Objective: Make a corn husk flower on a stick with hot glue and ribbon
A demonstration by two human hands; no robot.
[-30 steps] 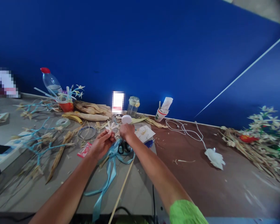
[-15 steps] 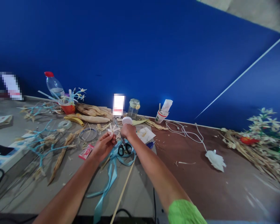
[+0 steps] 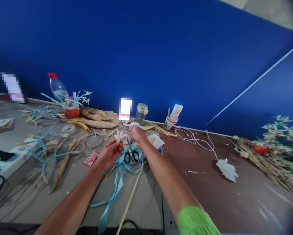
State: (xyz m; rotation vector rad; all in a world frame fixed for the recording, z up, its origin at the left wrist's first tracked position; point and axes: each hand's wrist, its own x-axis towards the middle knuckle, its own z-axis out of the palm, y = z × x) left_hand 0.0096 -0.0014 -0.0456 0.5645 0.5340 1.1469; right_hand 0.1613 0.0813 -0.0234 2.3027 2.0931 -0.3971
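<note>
1. Left forearm (image 3: 75, 195) reaches forward, slanting right.
2. Left hand (image 3: 110, 151) curls, its thumb and fingertips pinched together.
3. Right forearm (image 3: 163, 169) reaches forward, slanting left.
4. Right hand (image 3: 138, 133) is near the left, slightly farther forward, back uppermost, fingertips hidden.

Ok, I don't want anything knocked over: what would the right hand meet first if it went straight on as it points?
Most likely the white round object, just beyond the right hand. Depth is hard to judge from this one view; they may already be touching.
</note>
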